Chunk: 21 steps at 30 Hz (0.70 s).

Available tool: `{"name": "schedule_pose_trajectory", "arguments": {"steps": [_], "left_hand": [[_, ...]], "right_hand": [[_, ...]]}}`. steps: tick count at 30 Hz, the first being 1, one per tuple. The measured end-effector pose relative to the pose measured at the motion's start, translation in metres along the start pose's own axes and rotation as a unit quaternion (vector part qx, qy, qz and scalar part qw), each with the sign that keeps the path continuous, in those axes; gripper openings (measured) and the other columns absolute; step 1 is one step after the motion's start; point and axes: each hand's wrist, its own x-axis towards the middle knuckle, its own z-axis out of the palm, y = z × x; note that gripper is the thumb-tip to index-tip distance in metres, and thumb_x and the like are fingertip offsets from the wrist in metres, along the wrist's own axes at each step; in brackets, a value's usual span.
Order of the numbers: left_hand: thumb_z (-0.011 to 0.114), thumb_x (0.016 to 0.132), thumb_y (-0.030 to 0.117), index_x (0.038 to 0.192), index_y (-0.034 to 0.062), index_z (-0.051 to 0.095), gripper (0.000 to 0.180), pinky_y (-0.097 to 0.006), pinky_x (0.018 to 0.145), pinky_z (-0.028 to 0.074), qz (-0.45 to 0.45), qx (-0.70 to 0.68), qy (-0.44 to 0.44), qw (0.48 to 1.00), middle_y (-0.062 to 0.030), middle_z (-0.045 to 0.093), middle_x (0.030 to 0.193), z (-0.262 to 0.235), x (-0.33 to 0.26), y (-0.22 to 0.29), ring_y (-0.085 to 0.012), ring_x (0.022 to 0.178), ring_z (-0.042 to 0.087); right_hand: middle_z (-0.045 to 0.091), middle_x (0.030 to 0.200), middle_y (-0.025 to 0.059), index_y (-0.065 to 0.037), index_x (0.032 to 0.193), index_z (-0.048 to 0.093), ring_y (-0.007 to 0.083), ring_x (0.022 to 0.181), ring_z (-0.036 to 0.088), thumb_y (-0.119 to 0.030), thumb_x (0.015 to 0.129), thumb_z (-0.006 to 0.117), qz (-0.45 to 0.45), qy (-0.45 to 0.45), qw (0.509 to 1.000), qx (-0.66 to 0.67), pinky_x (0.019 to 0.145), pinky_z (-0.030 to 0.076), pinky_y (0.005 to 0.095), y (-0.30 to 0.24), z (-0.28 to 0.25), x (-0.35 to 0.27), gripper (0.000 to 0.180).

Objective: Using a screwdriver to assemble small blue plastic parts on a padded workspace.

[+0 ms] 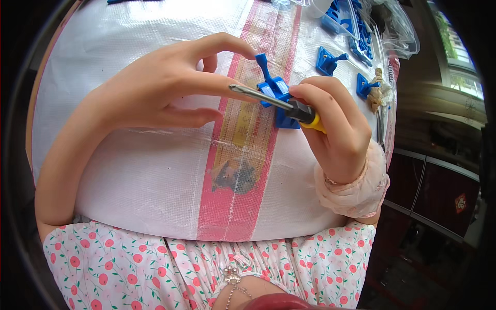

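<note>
A blue plastic part point(275, 87) with an upright lever and a square base sits in front of me, over the sheet's pink-edged stripe. My left hand point(150, 85) reaches in from the left, two fingertips steadying the part at its lever top and left side. Its lowest finger stays apart from the part. My right hand point(336, 121) is closed around a screwdriver point(297, 111) with a yellow and black handle. The metal shaft points left, crossing in front of the part, its tip over a left finger. A right fingertip meets the part's right side. Some contact points are hidden.
A white woven sheet point(144, 175) covers the table. At right lie two similar blue parts point(326, 61) point(365, 87), the second beside a crumpled tan item point(378, 92). Behind them stand a clear container point(330, 23) of blue pieces and a clear plastic bag point(403, 31).
</note>
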Motion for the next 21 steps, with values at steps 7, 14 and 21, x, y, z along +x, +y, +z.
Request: {"name": "schedule_pose_trajectory", "arguments": {"steps": [7, 14, 21], "left_hand": [[0.077, 0.068, 0.003, 0.116, 0.0242, 0.07, 0.053, -0.031, 0.07, 0.051, 0.078, 0.072, -0.029, 0.994, -0.0053, 0.054, 0.134, -0.003, 0.001, 0.01, -0.0185, 0.083, 0.057], [0.073, 0.076, 0.005, 0.1, 0.0166, 0.07, 0.027, -0.032, 0.069, 0.051, 0.073, 0.091, -0.013, 0.993, -0.0057, 0.06, 0.123, 0.005, 0.001, 0.002, -0.0184, 0.084, 0.059], [0.083, 0.071, 0.023, 0.069, 0.0118, 0.065, 0.021, -0.031, 0.064, 0.047, 0.069, -0.012, -0.019, 0.997, -0.0056, 0.061, 0.097, -0.003, 0.002, -0.002, -0.0186, 0.078, 0.057]], "right_hand": [[0.063, 0.095, 0.0146, 0.005, 0.103, 0.063, 0.0253, 0.08, 0.065, 0.011, 0.071, 0.072, -0.003, -0.029, 0.998, 0.062, 0.068, 0.051, 0.0284, 0.002, 0.009, -0.004, 0.034], [0.063, 0.088, 0.0124, 0.001, 0.102, 0.062, 0.0254, 0.075, 0.066, 0.012, 0.075, 0.067, 0.097, -0.041, 0.993, 0.051, 0.067, 0.051, 0.0297, 0.025, -0.035, -0.007, 0.029], [0.069, 0.096, 0.0103, 0.004, 0.105, 0.062, 0.0169, 0.08, 0.065, -0.001, 0.086, 0.068, 0.25, 0.031, 0.968, -0.011, 0.073, 0.05, 0.0268, 0.099, -0.068, -0.026, 0.021]]}}
